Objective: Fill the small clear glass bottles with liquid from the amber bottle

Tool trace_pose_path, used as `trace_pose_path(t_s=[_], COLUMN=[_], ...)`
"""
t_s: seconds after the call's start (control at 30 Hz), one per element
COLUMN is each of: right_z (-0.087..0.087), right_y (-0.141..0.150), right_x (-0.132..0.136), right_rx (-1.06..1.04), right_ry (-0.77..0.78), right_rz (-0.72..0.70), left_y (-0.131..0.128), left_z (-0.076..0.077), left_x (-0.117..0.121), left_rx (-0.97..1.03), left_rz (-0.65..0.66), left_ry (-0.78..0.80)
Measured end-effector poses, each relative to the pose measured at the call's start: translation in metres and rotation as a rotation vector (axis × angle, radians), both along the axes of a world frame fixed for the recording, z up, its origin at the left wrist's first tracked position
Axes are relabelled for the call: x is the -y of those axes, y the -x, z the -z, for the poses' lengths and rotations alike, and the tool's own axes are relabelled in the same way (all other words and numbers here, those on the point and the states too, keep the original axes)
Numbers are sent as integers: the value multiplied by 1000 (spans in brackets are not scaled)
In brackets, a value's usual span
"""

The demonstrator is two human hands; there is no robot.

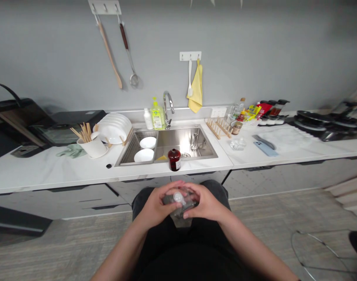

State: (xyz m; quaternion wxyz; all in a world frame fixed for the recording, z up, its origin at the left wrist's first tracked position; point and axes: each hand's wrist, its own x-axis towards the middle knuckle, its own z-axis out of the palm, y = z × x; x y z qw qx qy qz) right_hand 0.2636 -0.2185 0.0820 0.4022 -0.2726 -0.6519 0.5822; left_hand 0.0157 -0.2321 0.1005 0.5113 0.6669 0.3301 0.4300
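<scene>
Both my hands are wrapped around a clear, see-through container (pixel 178 198) with a round, pale knob on top, held over my lap in front of the counter. My left hand (pixel 160 203) grips its left side, thumb across the front. On the opposite side, my right hand (pixel 203 203) closes around it, fingertips near those of the left. Blur and the fingers hide much of its shape. Just beyond my hands, a dark red glass bottle (pixel 174 160) with a pale label stands upright at the front edge of the sink (pixel 215 150).
White bowls (pixel 144 155) sit in the sink's left rack beneath the faucet (pixel 167 105). Stacked plates (pixel 114 127) and a chopstick holder (pixel 92 147) stand at left. A wooden rack (pixel 219 128), clear item (pixel 237 144), phone (pixel 266 148) and stove (pixel 321 121) lie right.
</scene>
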Motion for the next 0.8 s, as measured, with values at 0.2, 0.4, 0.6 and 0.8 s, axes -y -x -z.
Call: trace_pose_path(t_s=[0.2, 0.4, 0.6, 0.8], right_z=[-11, -7, -7, 1], right_y=[14, 4, 6, 0], right_x=[10, 4, 10, 9], right_rx=[67, 20, 93, 42], right_ry=[-100, -94, -111, -55], right_rz=[115, 146, 103, 153], left_y=[-16, -8, -15, -7], left_z=[5, -1, -2, 1], left_x=[1, 5, 3, 4], left_rx=[51, 153, 111, 144], left_rz=[-303, -64, -98, -17], left_ry=[-91, -47, -77, -84])
